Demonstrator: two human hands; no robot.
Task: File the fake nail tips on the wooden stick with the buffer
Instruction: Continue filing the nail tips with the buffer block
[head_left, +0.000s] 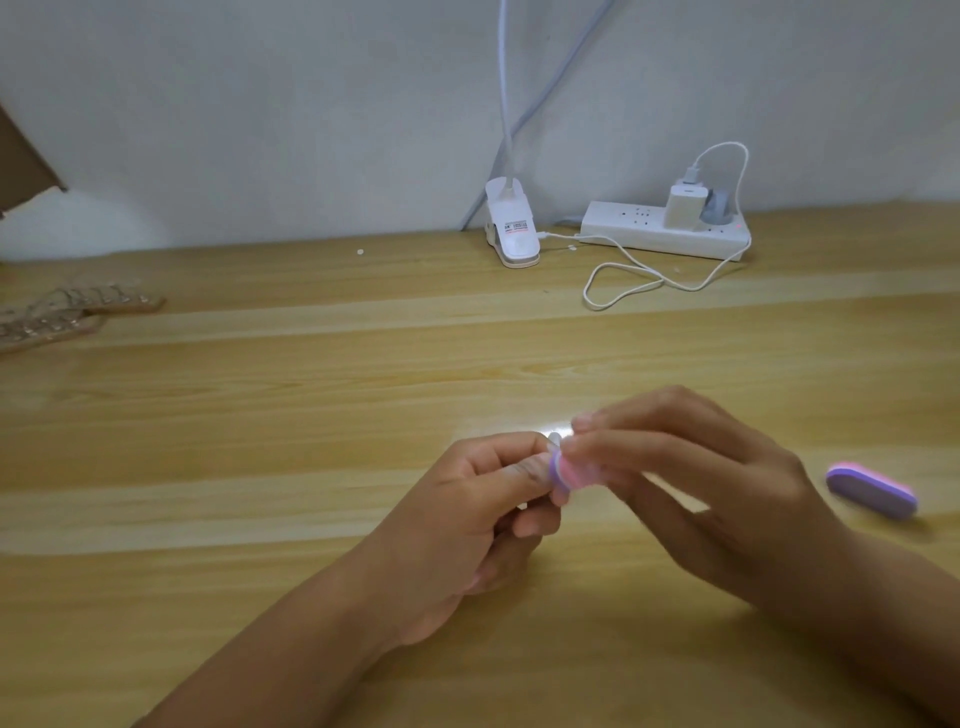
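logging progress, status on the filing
Left grip pinches clear plastic nail tip. Right grip holds pink-purple foam buffer against it. Nothing blocking; second purple oval buffer lies apart, right.

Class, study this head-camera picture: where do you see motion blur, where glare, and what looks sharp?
Head view: the right hand, buffer and nail tip are motion-smeared; glare whitens the table just beyond the hands; the power strip looks sharp.

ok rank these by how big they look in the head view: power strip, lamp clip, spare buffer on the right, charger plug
1. power strip
2. lamp clip and spare buffer: these look about alike, and the buffer lies nearer the camera, so unranked
3. charger plug
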